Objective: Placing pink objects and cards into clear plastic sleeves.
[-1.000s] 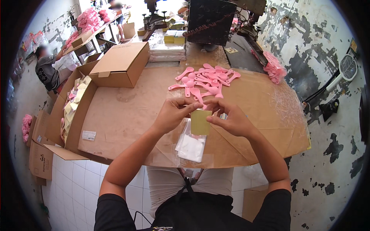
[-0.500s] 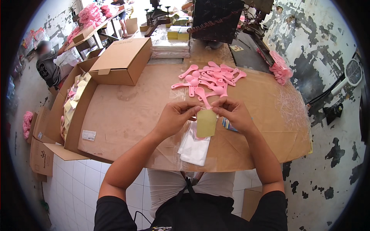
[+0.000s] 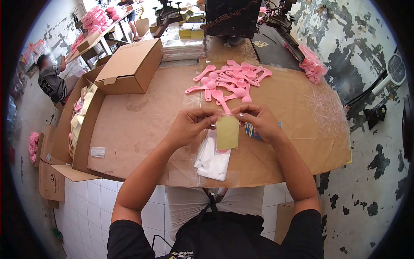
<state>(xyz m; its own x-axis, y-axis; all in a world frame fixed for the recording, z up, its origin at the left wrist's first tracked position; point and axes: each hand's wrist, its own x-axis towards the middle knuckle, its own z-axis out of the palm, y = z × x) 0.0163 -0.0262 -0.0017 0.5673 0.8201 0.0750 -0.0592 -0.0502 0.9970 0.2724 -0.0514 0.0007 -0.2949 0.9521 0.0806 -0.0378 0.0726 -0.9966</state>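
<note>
A yellow-green card (image 3: 227, 133) hangs between my hands, apparently inside a small clear plastic bag. My left hand (image 3: 197, 125) pinches the upper left corner, and my right hand (image 3: 258, 122) pinches the upper right one. A pink edge shows below the card; what it belongs to is hidden. Just beyond my fingertips lies a pink spoon (image 3: 219, 98), its handle reaching down to the card's top edge. Behind it is a loose pile of pink spoons (image 3: 237, 77). Under the card rests a stack of clear plastic bags (image 3: 212, 162). Partly behind my right hand is a blue patterned card (image 3: 254, 131).
At the left, an open carton (image 3: 90, 129) holds packed cards and pink pieces; a closed cardboard box (image 3: 129, 64) stands at its far end. Wrapped stacks (image 3: 184, 47) and a black machine panel (image 3: 230, 19) stand beyond the cardboard-covered table (image 3: 302, 142). A person (image 3: 54, 80) sits far left.
The whole view has shifted slightly. Both hands keep pinching the bag's upper corners, with the card still hanging between them. A spoon at the pile's right near side appears to lie differently.
</note>
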